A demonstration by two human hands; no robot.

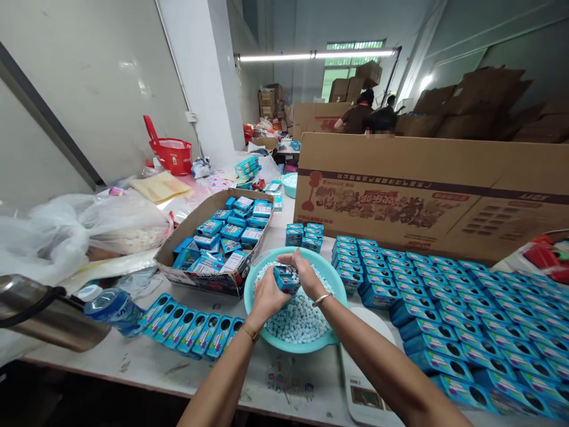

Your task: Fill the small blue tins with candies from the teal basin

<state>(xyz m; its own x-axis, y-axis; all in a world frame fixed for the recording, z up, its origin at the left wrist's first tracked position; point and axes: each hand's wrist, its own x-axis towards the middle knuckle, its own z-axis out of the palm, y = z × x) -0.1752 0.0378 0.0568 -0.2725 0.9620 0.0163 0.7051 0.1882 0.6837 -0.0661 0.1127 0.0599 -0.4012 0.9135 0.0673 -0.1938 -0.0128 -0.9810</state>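
Over a turquoise basin [341, 296] of small pale pellets [297, 320], my left hand [268, 295] grips a small blue box [287, 281] between thumb and fingers. My right hand [307, 274] is cupped against the top and right side of that box. White pellets show between its palm and the box opening; its fingertips are partly hidden. Left of the basin lies a row of blue boxes [195, 331] with dark round holes. Behind it, a cardboard tray [178, 274] holds many loose blue boxes.
A white scale [365, 379] sits under my right forearm. Rows of blue boxes [444, 320] cover the right side. A large carton [377, 196] stands behind. A steel flask [53, 314] and a bottle [113, 308] are at left. Two people [359, 115] are farther back.
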